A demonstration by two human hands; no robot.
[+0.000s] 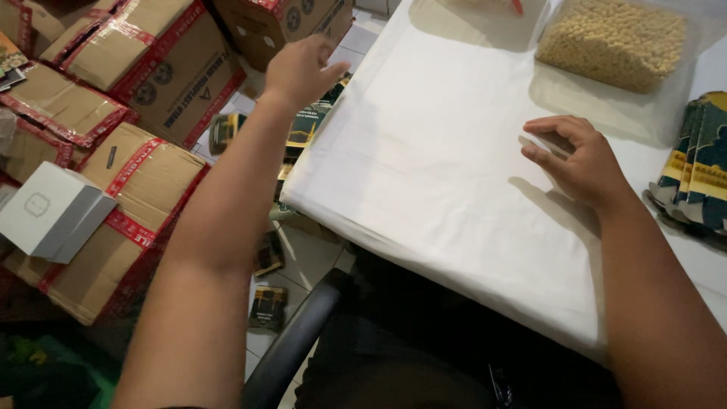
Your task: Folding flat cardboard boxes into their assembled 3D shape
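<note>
White cloth covers the table (424, 174), and I place everything against it. I see the right hand (572, 159) resting on the cloth, empty, fingers loosely curled. The left hand (299, 70) reaches past the table's left edge, open and holding nothing, above dark green pouches (307, 125) lying just beside that edge. A clear bag of pale pellets (613, 42) sits at the table's far side. More dark pouches (700, 163) are stacked at its right edge. Taped cardboard boxes (144, 83) lie on the floor left of it.

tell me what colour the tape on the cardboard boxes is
Red tape with pale markings on brown cardboard boxes, seen in the head view.
</note>
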